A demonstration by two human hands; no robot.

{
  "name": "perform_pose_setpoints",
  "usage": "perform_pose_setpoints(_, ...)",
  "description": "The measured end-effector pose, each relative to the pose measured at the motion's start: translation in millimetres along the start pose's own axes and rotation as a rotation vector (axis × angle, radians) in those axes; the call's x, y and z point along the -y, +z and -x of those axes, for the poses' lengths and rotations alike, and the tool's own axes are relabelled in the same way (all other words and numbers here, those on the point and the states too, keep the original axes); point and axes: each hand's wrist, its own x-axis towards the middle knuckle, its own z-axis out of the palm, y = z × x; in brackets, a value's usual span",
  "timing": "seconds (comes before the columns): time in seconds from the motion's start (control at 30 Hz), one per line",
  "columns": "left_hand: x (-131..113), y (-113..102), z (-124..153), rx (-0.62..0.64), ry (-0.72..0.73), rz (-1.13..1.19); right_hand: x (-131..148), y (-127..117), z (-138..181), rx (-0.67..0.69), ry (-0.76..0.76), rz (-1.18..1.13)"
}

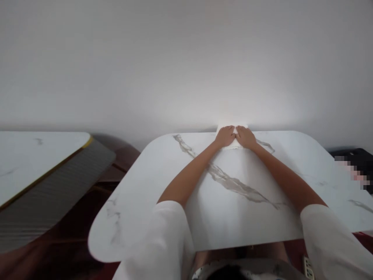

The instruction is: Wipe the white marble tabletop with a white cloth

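Both my arms reach forward over a white marble-patterned table [239, 217] to its far edge, by the wall. A white sheet [233, 147], like a cloth or paper, lies there under my hands; which of the two it is I cannot tell. My left hand [225, 136] rests palm down on its left part, fingers stretched out. Beside it, my right hand [245, 137] lies palm down on the right part, fingers also stretched. The fingertips of the two hands nearly meet in the middle. Much of the sheet is hidden beneath them.
To the left stands a second marble-patterned table [40, 163] with a gold edge and a ribbed grey side. A plain pale wall [186, 66] rises behind both tables. A dark object [357, 155] sits beyond the right edge. A power strip [308, 267] shows at the lower right.
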Motion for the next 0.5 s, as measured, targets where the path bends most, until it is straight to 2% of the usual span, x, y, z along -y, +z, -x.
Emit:
perform_pose_setpoints(0.3,150.5,-49.6,94.0,0.008,-0.082,-0.098,167.0,24.4,-67.9,-0.011,-0.08,-0.126)
perform_pose_setpoints(0.4,191.8,-64.4,125.4,0.007,-0.125,-0.116,215.8,30.1,-85.7,0.0,-0.105,-0.169)
perform_pose_setpoints(0.5,221.1,-76.9,155.6,-0.016,-0.175,-0.115,256.6,35.4,-97.1,0.009,-0.132,-0.215)
